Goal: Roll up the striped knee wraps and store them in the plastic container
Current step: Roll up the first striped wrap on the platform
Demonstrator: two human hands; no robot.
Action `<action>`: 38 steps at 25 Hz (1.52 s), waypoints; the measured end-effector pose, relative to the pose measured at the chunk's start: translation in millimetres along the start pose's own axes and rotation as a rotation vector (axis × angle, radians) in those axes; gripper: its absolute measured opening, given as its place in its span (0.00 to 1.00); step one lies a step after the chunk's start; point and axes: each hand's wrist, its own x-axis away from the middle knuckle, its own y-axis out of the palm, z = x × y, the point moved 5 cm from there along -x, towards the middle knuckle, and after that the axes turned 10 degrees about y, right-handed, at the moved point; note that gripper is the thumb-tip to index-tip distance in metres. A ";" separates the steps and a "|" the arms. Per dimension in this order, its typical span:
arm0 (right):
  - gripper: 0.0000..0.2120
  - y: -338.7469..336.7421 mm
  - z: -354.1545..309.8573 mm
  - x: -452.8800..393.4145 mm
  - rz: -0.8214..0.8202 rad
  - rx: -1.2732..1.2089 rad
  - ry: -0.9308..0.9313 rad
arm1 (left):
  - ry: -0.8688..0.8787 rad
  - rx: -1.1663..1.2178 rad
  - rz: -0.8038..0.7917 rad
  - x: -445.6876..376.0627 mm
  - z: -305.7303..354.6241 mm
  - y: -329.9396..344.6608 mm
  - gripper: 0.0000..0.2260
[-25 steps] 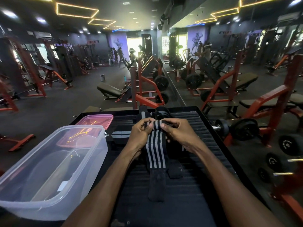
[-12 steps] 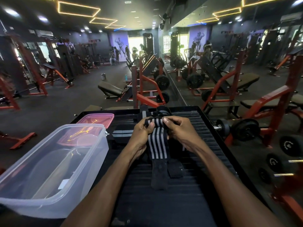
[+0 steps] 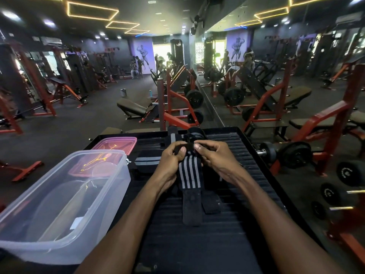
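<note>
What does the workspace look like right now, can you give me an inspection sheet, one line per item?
Surface: black ribbed mat.
Job's things: striped knee wrap partly rolled at its far end; second wrap flat beside it; clear plastic container empty of wraps, at left.
Clutter: pink lid behind the container.
Hands: left hand and right hand both pinch the roll.
Cables: nothing seen.
Surroundings: gym benches, dumbbells, wall mirror.

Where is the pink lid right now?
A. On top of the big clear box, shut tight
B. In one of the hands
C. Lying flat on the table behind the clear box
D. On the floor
C: the pink lid lies flat on the black table, just behind the open clear box, and neither hand touches it.
</note>
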 end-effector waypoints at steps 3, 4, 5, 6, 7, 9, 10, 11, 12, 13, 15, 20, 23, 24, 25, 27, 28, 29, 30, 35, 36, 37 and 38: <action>0.07 -2.4 -0.6 -2.3 0.051 0.039 -0.045 | 0.024 0.010 0.004 1.5 0.6 2.4 0.11; 0.09 -3.9 -2.3 -2.1 0.085 0.069 -0.075 | 0.010 0.039 0.005 0.5 -1.6 2.8 0.11; 0.11 -5.0 -3.5 -1.9 0.109 0.090 -0.098 | -0.017 0.084 0.003 0.1 -3.3 3.5 0.11; 0.13 -5.6 -5.0 -1.1 0.117 0.103 -0.117 | -0.051 0.127 -0.007 0.5 -4.9 4.7 0.11; 0.15 -6.1 -5.9 -0.9 0.112 0.117 -0.138 | -0.080 0.158 -0.029 1.5 -6.3 6.9 0.11; 0.16 -6.4 -6.2 -1.5 0.089 0.137 -0.140 | -0.085 0.161 -0.046 3.0 -7.3 8.9 0.09; 0.15 -6.0 -5.4 -2.3 0.076 0.115 -0.111 | -0.067 0.145 -0.034 3.5 -5.7 8.3 0.07; 0.13 -5.9 -3.5 -3.5 0.063 0.070 -0.070 | -0.045 0.123 -0.016 3.2 -4.2 6.9 0.06; 0.10 -5.6 -2.1 -3.5 0.053 0.025 -0.026 | -0.024 0.101 -0.004 2.1 -3.4 5.2 0.07; 0.08 -5.3 -0.6 -4.2 0.041 -0.001 0.007 | -0.004 0.082 0.002 1.3 -2.8 4.0 0.09; 0.04 -4.5 0.3 -3.5 0.022 0.019 0.020 | 0.031 0.047 -0.007 0.2 -0.6 3.1 0.12; 0.12 -9.3 -6.5 -2.6 0.120 0.163 -0.143 | -0.009 0.118 -0.053 0.0 -1.0 6.3 0.08; 0.15 -7.0 -5.2 -2.6 0.065 0.176 -0.134 | 0.051 -0.072 -0.021 -2.5 -2.4 0.1 0.05; 0.15 -5.6 -3.5 -2.3 0.042 0.148 -0.090 | 0.077 -0.124 -0.020 -2.3 -1.0 -1.6 0.06; 0.13 -4.2 -1.5 -1.5 0.025 0.113 -0.028 | 0.091 -0.145 -0.027 -2.3 -0.3 -2.8 0.08; 0.09 -0.9 1.8 -0.8 0.001 0.064 0.046 | 0.115 -0.148 -0.050 -0.8 3.1 -2.1 0.11; 0.07 -0.8 1.4 -0.7 0.009 0.065 0.027 | 0.122 -0.145 -0.059 0.4 5.2 -0.6 0.11; 0.07 -1.8 -0.2 -1.0 0.029 0.080 -0.013 | 0.119 -0.134 -0.062 1.4 6.0 1.2 0.11; 0.08 -2.8 -2.0 -0.7 0.046 0.097 -0.057 | 0.100 -0.109 -0.062 1.5 4.4 2.4 0.09; 0.17 -6.2 -6.2 -0.1 0.043 0.097 -0.117 | 0.065 -0.056 -0.045 -0.6 -0.8 -0.1 0.06; 0.17 -5.5 -5.8 -0.9 0.032 0.066 -0.087 | 0.091 -0.056 -0.039 -0.8 0.5 -0.9 0.07; 0.15 -4.4 -4.0 -2.1 0.017 0.016 -0.040 | 0.114 -0.055 -0.036 -0.2 2.4 -1.5 0.09; 0.13 -2.1 -1.8 -2.1 -0.002 -0.038 0.015 | 0.133 -0.062 -0.035 0.8 3.9 -1.2 0.11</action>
